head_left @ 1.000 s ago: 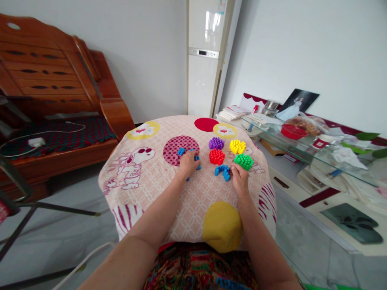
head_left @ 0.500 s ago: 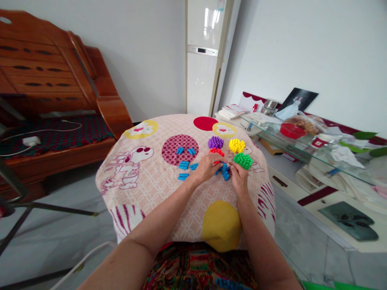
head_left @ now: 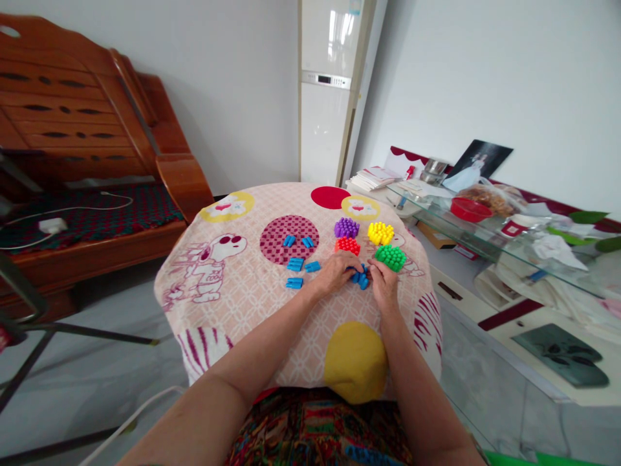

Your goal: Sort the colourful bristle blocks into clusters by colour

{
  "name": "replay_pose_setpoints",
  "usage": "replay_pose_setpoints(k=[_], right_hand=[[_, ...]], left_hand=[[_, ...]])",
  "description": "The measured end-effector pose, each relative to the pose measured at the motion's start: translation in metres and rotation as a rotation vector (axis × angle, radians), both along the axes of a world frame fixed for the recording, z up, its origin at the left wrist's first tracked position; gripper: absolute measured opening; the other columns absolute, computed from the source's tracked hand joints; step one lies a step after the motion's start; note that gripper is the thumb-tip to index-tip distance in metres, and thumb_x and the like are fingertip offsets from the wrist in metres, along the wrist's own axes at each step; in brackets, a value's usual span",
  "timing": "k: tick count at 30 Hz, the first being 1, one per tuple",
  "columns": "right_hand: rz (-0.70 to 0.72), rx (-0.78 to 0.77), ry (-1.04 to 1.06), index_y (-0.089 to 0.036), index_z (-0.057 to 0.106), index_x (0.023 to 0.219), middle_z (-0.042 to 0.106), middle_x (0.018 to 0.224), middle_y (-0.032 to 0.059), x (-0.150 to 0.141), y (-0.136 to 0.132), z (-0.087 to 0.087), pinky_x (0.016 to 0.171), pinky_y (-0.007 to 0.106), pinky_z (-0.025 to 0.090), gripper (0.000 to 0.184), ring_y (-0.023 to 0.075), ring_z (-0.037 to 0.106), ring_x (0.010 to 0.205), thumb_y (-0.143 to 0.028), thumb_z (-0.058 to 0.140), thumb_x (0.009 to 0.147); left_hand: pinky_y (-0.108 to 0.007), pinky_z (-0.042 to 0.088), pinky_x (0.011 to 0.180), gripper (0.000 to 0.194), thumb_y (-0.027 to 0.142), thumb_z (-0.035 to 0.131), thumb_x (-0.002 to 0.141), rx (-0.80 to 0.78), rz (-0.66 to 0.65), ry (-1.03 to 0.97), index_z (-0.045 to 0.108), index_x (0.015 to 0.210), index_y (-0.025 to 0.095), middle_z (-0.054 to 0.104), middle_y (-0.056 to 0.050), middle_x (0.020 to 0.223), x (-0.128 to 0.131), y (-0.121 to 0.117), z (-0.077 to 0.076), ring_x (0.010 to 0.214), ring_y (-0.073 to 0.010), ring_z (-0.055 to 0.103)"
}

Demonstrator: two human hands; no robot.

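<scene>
My left hand (head_left: 339, 270) is curled over the left side of a small pile of blue plastic pieces (head_left: 361, 278), its fingertips on them. Close by on the right, my right hand (head_left: 384, 279) has its thumb and fingers pinched together at the pile's edge; what they hold is hidden. Left of my hands lie several small groups of blue pieces (head_left: 295, 264), set side by side. Just beyond my hands stand bunches of similar pegs: red (head_left: 348, 246), green (head_left: 391, 257), purple (head_left: 347, 228) and yellow (head_left: 381, 233).
A patterned cloth (head_left: 242, 285) covers the round table. To the right runs a glass-topped cabinet (head_left: 514, 239) bearing papers, a red bowl (head_left: 470, 209) and a framed picture. A wooden bench (head_left: 87, 129) stands at left, a tall white appliance (head_left: 323, 123) behind the table.
My left hand has come down and slightly nearer, onto the blue pile, uncovering more of the red bunch. My fingertips were closer together before. The right hand has barely moved.
</scene>
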State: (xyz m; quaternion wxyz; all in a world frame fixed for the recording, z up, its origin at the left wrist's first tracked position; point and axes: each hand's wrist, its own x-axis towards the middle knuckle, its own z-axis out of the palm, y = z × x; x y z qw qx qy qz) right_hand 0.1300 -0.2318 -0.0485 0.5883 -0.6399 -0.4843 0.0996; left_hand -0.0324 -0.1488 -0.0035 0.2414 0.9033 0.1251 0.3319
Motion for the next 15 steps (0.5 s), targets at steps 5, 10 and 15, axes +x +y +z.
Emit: replay_pose_setpoints(k=[5, 10, 15], right_hand=[[-0.010, 0.007, -0.021, -0.014, 0.074, 0.100, 0.074, 0.096, 0.0094, 0.001, 0.000, -0.001, 0.082, 0.037, 0.051, 0.038, 0.0235, 0.066, 0.086, -0.038, 0.050, 0.084], [-0.010, 0.013, -0.026, -0.014, 0.074, 0.099, 0.075, 0.092, 0.0086, 0.002, 0.001, -0.003, 0.081, 0.036, 0.051, 0.037, 0.0232, 0.066, 0.085, -0.038, 0.050, 0.084], [-0.011, 0.008, -0.036, -0.015, 0.074, 0.098, 0.075, 0.093, 0.0079, 0.003, 0.001, -0.003, 0.081, 0.037, 0.051, 0.037, 0.0237, 0.066, 0.086, -0.039, 0.050, 0.083]], left_hand=[[-0.033, 0.047, 0.099, 0.031, 0.002, 0.049, 0.079, -0.051, 0.167, -0.053, 0.071, 0.097, 0.014, 0.071, -0.008, 0.105, -0.011, 0.001, 0.006, 0.102, -0.0187, 0.062], [-0.029, 0.052, 0.083, 0.034, 0.005, 0.050, 0.078, -0.134, 0.514, 0.028, 0.070, 0.105, 0.014, 0.071, -0.009, 0.102, -0.038, 0.016, 0.013, 0.087, -0.0165, 0.065], [-0.029, 0.051, 0.078, 0.023, 0.022, 0.062, 0.080, -0.131, 0.589, 0.310, 0.073, 0.098, 0.016, 0.073, -0.007, 0.090, -0.062, 0.026, 0.015, 0.080, -0.0184, 0.066]])
